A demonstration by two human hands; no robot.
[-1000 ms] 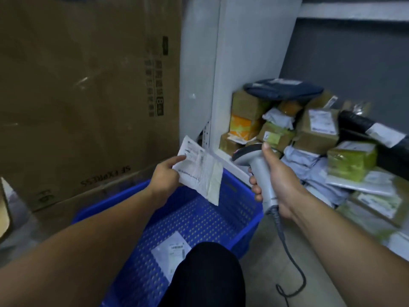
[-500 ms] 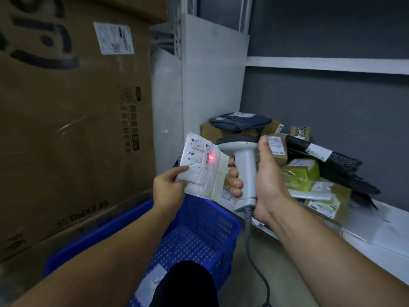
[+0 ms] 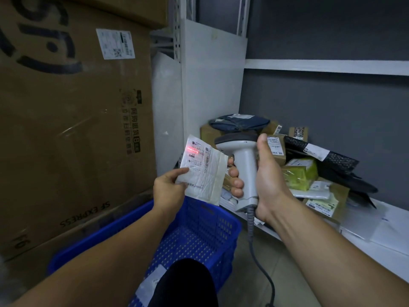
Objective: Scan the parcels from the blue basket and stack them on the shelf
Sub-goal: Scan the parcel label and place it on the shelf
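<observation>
Head view, looking down past my forearms: the parcel, a flat white packet with a printed label facing me, is up in the air above the far end of the blue basket. My left hand pinches it at its lower left corner, thumb on the front and fingers behind. A red light glows on the label near the packet's top left.

Just to the right of the packet, my right hand is clenched round the grip of the grey scanner, thumb up along its right side and fingers wrapped across the front; its dark head points left. Its cable hangs down to the floor on the right of the basket.

Near me in the basket lies another white parcel, partly hidden by my black knee.

Farther right, the low white shelf carries a loose pile of parcels: brown boxes, yellow-green wrapped packs, dark bags and white packets. An upper shelf board runs across the grey wall above them.

On the left stands a big cardboard box with a white label, close behind the basket
</observation>
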